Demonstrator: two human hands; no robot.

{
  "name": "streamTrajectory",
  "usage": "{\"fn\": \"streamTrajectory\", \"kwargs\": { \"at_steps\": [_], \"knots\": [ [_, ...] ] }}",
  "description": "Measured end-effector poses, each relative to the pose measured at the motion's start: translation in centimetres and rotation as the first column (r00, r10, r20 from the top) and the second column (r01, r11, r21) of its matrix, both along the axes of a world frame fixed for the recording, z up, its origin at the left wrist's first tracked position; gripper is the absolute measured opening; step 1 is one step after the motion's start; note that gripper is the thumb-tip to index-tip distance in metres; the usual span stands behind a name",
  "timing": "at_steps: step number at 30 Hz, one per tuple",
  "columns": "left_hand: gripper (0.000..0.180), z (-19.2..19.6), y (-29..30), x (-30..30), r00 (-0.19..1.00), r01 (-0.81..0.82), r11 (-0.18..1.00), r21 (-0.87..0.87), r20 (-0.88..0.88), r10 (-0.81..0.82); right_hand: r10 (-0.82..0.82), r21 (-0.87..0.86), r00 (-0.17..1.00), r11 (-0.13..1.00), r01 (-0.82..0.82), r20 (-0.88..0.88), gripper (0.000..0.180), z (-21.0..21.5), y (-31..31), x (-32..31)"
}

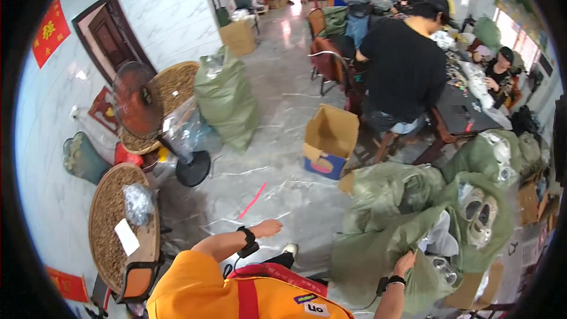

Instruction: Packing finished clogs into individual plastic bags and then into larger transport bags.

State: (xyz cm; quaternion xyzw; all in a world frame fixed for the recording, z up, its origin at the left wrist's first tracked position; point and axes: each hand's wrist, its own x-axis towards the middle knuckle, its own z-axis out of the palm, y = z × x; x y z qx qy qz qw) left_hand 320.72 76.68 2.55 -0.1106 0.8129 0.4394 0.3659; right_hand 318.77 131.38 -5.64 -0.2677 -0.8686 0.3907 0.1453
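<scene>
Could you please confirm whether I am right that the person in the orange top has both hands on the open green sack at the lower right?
Not quite: only the right hand is on the open green sack at the lower right. The head view shows the left hand held out over the grey floor, away from the sack.

yellow characters [48, 29] are borne by a red wall poster [56, 44]; dark marks [317, 309] are printed on a white patch [323, 312] of the orange shirt [192, 277].
</scene>
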Motion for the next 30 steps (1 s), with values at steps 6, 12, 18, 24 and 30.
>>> {"fn": "streamTrajectory", "kwargs": {
  "at_steps": [6,12,18,24,30],
  "knots": [
    [0.035,0.8,-3.3,2.2,0.991,-0.068,0.997,-0.025,-0.121,0.065,0.034,0.181,0.931,0.978,-0.107,0.364,0.055,0.5,-5.6,-0.7],
    [0.036,-1.6,-7.3,4.6,0.966,-0.158,0.987,-0.041,0.198,0.163,0.064,0.073,0.842,0.99,-0.122,0.536,0.048,0.2,-9.5,-1.3],
    [0.031,-3.3,-8.0,3.0,0.994,-0.102,0.995,-0.008,0.049,0.102,0.069,-0.056,0.918,0.997,-0.051,0.391,0.058,2.4,-8.6,-0.1],
    [0.025,-5.7,-8.1,2.1,0.891,0.358,0.934,0.003,-0.302,-0.34,-0.125,0.022,0.851,0.991,0.132,0.511,0.049,6.7,-9.2,2.1],
    [0.035,-1.2,-1.2,-0.5,0.964,-0.165,0.976,0.14,0.231,0.13,-0.144,-0.316,0.924,0.911,0.263,0.354,0.044,-2.5,-3.7,7.5]
  ]
}}
